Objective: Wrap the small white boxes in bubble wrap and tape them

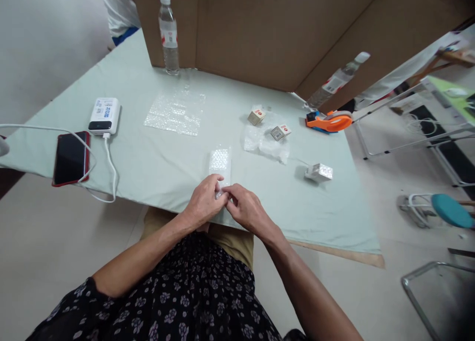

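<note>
My left hand point(203, 201) and my right hand point(245, 208) meet at the near edge of the pale green table point(156, 158). Both pinch the near end of a narrow strip of bubble wrap point(220, 163) that lies flat and runs away from me. What the wrap covers under my fingers is hidden. A larger sheet of bubble wrap point(175, 112) lies flat further back on the left.
Two small boxes point(256, 116) point(280, 131) rest on a clear bag; a wrapped box point(319, 172) sits right. An orange tape dispenser point(330, 121), two water bottles point(168, 31) point(336, 82), a power bank point(105, 116), a phone point(71, 157), a cardboard wall point(267, 29). Chairs stand right.
</note>
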The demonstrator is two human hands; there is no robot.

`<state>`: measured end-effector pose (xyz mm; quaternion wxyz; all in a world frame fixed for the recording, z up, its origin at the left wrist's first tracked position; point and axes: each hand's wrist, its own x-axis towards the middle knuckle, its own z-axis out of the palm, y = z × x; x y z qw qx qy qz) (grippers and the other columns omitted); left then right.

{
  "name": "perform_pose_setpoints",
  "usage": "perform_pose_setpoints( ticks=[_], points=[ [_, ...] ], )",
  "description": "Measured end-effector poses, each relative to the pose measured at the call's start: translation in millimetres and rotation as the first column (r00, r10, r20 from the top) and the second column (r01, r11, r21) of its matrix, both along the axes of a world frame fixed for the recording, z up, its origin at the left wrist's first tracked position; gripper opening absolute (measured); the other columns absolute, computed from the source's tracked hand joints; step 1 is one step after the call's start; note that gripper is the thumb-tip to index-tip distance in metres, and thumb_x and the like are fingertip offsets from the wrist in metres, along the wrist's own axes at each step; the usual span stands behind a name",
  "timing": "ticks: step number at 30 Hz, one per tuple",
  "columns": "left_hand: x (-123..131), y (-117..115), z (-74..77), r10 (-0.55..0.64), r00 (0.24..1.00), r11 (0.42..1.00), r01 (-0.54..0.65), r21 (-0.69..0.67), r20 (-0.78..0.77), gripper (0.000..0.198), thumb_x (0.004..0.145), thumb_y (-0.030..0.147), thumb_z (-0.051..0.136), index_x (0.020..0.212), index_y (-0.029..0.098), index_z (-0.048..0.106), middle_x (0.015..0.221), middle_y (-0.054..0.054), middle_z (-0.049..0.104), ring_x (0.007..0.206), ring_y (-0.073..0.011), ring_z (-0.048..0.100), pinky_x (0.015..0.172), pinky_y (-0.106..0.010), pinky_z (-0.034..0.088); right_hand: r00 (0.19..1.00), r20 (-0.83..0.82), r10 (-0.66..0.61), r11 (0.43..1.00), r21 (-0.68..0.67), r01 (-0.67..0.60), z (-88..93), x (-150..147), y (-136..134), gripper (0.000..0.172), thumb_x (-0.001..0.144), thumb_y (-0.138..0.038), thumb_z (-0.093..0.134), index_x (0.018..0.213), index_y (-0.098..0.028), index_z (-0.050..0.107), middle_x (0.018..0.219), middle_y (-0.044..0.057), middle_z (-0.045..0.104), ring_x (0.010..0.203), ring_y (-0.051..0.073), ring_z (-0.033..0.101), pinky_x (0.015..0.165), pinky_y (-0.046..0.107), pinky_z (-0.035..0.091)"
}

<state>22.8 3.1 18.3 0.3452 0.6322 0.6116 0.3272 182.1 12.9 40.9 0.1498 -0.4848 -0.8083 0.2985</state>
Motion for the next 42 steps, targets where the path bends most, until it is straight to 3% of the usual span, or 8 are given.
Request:
perform_pose_setpoints(
  ticks=[9, 12, 17, 22, 30, 34, 38, 42],
  points=[
    [2, -1, -3.4, -0.017, 0.998, 0.999, 0.020, 0.049, -0.068, 0.045, 0.078, 0.015, 0.059, 0.123, 0.015, 0.054, 0.083, 0.001, 0.057, 0.075, -0.0148, 0.055, 0.079, -0.031, 0.050, 0.982, -0.120, 0.143, 0.987, -0.062, -0.152, 6.7, 22, 37, 0.033, 0.087, -0.020, 0.054, 0.112, -0.026, 0.074, 0.090, 0.003, 0.069, 0.077, 0.016, 0.060, 0.073, 0.030, 0.047],
    [5, -3, -1.5, -0.021, 0.994, 0.995, 0.032, 0.096, -0.109, 0.051, 0.079, 0.014, 0.056, 0.129, 0.018, 0.053, 0.085, 0.000, 0.057, 0.079, -0.0160, 0.056, 0.083, -0.033, 0.051, 0.982, -0.176, 0.075, 0.997, 0.015, -0.073, -0.5, 21, 50, 0.031, 0.089, -0.022, 0.054, 0.112, -0.025, 0.074, 0.091, 0.004, 0.071, 0.083, 0.018, 0.063, 0.075, 0.031, 0.049],
    [6, -2, 4.6, -0.070, 0.978, 0.993, 0.088, 0.083, -0.197, 0.049, 0.079, 0.014, 0.054, 0.127, 0.021, 0.056, 0.088, -0.001, 0.058, 0.083, -0.0176, 0.058, 0.086, -0.034, 0.052, 0.965, -0.236, 0.114, 0.993, 0.050, -0.105, -21.2, 13, 73, 0.023, 0.089, -0.023, 0.056, 0.098, -0.025, 0.077, 0.097, 0.006, 0.074, 0.092, 0.020, 0.066, 0.084, 0.036, 0.051],
    [7, -3, 10.1, -0.064, 0.950, 0.995, 0.084, 0.053, -0.305, 0.033, 0.082, 0.017, 0.053, 0.114, 0.017, 0.057, 0.102, -0.008, 0.059, 0.098, -0.0230, 0.059, 0.093, -0.040, 0.052, 0.952, -0.294, 0.088, 0.995, 0.077, -0.068, -30.4, 15, 73, 0.022, 0.089, -0.025, 0.057, 0.100, -0.026, 0.077, 0.096, 0.005, 0.073, 0.092, 0.020, 0.067, 0.087, 0.038, 0.052],
    [5, 1, 11.8, -0.137, 0.955, 0.985, 0.158, 0.062, -0.265, 0.065, 0.080, 0.015, 0.054, 0.142, 0.022, 0.037, 0.121, -0.010, 0.059, 0.119, -0.0253, 0.055, 0.104, -0.043, 0.049, 0.955, -0.263, 0.139, 0.983, 0.153, -0.101, -38.4, 13, 76, 0.022, 0.091, -0.021, 0.054, 0.097, -0.025, 0.076, 0.094, 0.006, 0.072, 0.095, 0.022, 0.064, 0.091, 0.041, 0.049],
    [2, 4, 14.9, -0.206, 0.938, 0.976, 0.219, 0.016, -0.278, 0.050, 0.083, 0.016, 0.052, 0.133, 0.019, 0.050, 0.121, -0.011, 0.059, 0.119, -0.0252, 0.056, 0.104, -0.043, 0.049, 0.970, -0.175, 0.167, 0.974, 0.184, -0.135, -49.1, 12, 85, 0.022, 0.087, -0.017, 0.058, 0.095, -0.025, 0.077, 0.094, 0.006, 0.071, 0.093, 0.023, 0.063, 0.090, 0.043, 0.047],
    [1, 6, 16.1, -0.251, 0.916, 0.967, 0.253, -0.034, -0.315, 0.036, 0.083, 0.015, 0.051, 0.118, 0.016, 0.061, 0.120, -0.012, 0.059, 0.115, -0.0257, 0.059, 0.104, -0.042, 0.050, 0.972, -0.232, 0.042, 0.969, 0.245, 0.017, -59.6, 13, 90, 0.016, 0.085, -0.024, 0.064, 0.097, -0.024, 0.075, 0.102, 0.007, 0.069, 0.099, 0.024, 0.063, 0.093, 0.042, 0.048],
    [2, 6, 13.9, -0.240, 0.914, 0.969, 0.246, -0.024, -0.328, 0.036, 0.083, 0.016, 0.050, 0.117, 0.015, 0.063, 0.120, -0.014, 0.059, 0.115, -0.0271, 0.059, 0.103, -0.042, 0.051, 0.928, -0.281, -0.243, 0.952, 0.116, 0.285, -59.4, 13, 101, 0.036, 0.081, -0.035, 0.068, 0.114, -0.021, 0.066, 0.113, 0.010, 0.068, 0.082, 0.020, 0.064, 0.085, 0.040, 0.053]
  ],
)
